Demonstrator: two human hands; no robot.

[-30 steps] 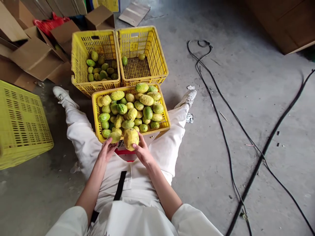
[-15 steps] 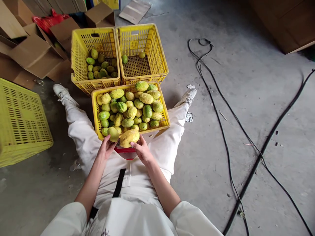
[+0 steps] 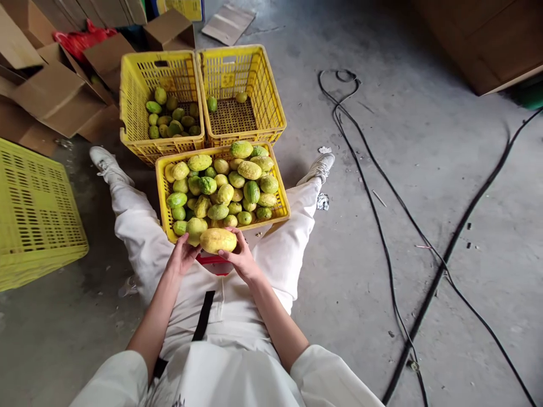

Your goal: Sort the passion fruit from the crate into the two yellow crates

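My left hand (image 3: 182,255) is closed on a round green-yellow fruit (image 3: 197,230) at the near rim of a shallow yellow crate (image 3: 160,198). A larger, oval yellow fruit (image 3: 218,241) lies in my right hand (image 3: 242,260), its thumb on the near side and its fingers partly hidden behind. The two fruits touch or nearly touch. Several green and yellow oval fruits (image 3: 225,194) with mottled, bumpy skins fill the crate between my legs. Beneath my hands a bit of a red object (image 3: 212,261) shows.
Beyond stand two deeper yellow crates: the left one (image 3: 136,96) holds several fruits, the right one (image 3: 265,85) two. At the left are another yellow crate (image 3: 40,203) and open cardboard boxes (image 3: 59,96). Black cables (image 3: 453,246) run across the floor on the right.
My right hand has brought the yellow fruit slightly left, closer to the green-yellow one, and turned it more level. The whole view has shifted a little.
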